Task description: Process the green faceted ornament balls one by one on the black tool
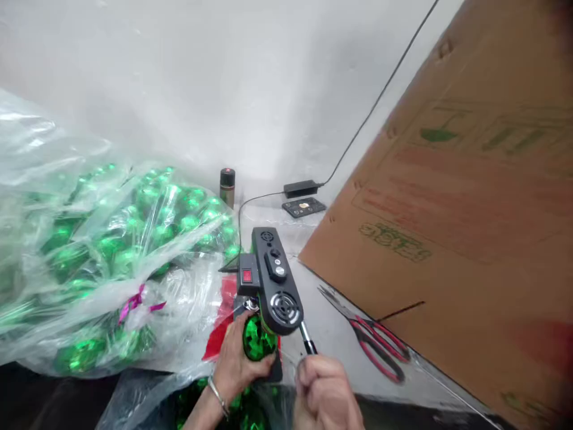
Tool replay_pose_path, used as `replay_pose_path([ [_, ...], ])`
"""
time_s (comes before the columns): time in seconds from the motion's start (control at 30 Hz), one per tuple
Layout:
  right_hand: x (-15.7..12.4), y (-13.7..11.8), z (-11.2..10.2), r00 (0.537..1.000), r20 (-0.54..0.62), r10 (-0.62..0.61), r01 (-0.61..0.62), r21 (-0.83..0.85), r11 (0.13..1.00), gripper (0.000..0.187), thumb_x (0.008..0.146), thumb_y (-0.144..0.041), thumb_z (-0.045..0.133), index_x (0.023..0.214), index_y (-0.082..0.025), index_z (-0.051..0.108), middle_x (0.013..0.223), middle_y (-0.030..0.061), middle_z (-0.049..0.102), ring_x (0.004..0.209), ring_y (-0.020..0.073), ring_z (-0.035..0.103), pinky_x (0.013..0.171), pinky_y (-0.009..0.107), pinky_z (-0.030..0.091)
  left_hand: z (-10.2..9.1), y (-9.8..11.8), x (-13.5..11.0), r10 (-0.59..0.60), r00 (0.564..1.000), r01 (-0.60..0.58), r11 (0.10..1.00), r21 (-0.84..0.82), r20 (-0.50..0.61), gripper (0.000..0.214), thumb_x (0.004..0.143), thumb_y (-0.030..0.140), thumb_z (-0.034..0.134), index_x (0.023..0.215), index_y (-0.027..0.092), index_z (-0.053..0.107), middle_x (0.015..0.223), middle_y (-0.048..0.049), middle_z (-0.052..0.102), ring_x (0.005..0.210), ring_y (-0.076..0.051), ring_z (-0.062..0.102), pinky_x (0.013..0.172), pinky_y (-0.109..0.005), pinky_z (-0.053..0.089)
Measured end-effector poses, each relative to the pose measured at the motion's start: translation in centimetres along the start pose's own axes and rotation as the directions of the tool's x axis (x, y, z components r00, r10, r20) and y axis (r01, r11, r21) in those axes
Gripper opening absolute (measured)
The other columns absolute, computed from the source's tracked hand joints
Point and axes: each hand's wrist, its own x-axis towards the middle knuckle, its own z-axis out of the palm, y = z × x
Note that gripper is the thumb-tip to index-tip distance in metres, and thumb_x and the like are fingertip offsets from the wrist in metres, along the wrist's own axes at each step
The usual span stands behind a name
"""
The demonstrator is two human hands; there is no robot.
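Note:
My left hand (237, 361) is closed round a shiny green foil ball (256, 339) and holds it under the front end of a small black machine (273, 278) with a red switch. My right hand (324, 391) is a fist gripping the black-and-silver lever handle (308, 339) that sticks out of the machine's front. A bracelet sits on my left wrist. More green foil pieces lie in a clear bag (147, 400) below my hands.
A big clear plastic bag of green foil balls (89, 257) fills the left. Red-handled scissors (373, 340) lie right of the machine, by a large cardboard sheet (470, 209). A small canister (227, 186), a power adapter (301, 188) and a flat black device (304, 207) stand by the wall.

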Motion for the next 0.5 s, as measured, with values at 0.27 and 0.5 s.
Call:
replay_pose_path([
  [0.27,-0.48,0.22,0.56,0.996,-0.09,0.025,-0.016,0.094,0.995,0.046,0.114,-0.023,0.054,0.069,-0.022,0.052,0.067,-0.0037,0.054,0.054,0.0103,0.049,0.049,0.024,0.037,-0.27,0.7,0.38,0.013,1.0,-0.014,1.0,-0.018,-0.006,0.075,0.066,0.039,0.083,0.136,0.015,0.073,0.131,-0.0203,0.083,0.122,-0.046,0.08,0.112,-0.069,0.064],
  [0.5,0.42,0.28,0.82,0.998,-0.07,0.008,0.003,0.151,0.988,0.049,0.115,-0.023,0.052,0.065,-0.022,0.052,0.066,-0.0033,0.054,0.054,0.0108,0.052,0.047,0.023,0.04,-0.37,0.79,0.62,0.008,1.0,-0.008,1.0,-0.011,0.014,0.074,0.067,0.037,0.083,0.137,0.015,0.073,0.134,-0.0206,0.083,0.125,-0.045,0.079,0.115,-0.065,0.064],
])
